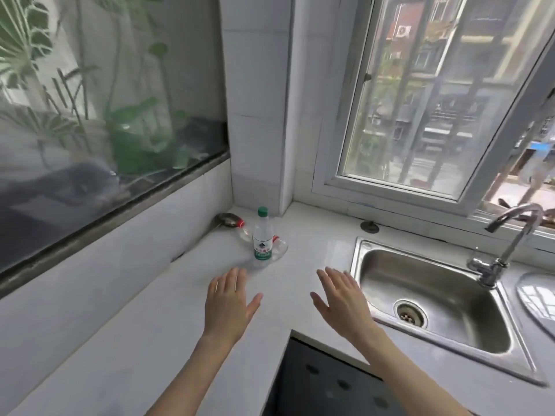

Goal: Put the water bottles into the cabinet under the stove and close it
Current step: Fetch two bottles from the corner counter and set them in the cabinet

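Observation:
An upright clear water bottle [262, 235] with a green cap and a green-and-white label stands in the corner of the white countertop [156, 319]. Behind it lie two clear bottles with red caps, one to its left [240, 229] and one to its right [280, 246]. My left hand [229, 301] is flat and open above the counter, a little in front of the upright bottle. My right hand [341, 298] is also open, fingers spread, beside the sink. Neither hand touches a bottle. No cabinet or stove is visible.
A steel sink [432, 298] with a curved tap [507, 235] lies to the right. A sink plug [369, 226] rests on the counter near the window sill. A dark round object [225, 220] sits in the corner. A large glass pane [90, 115] bounds the left side.

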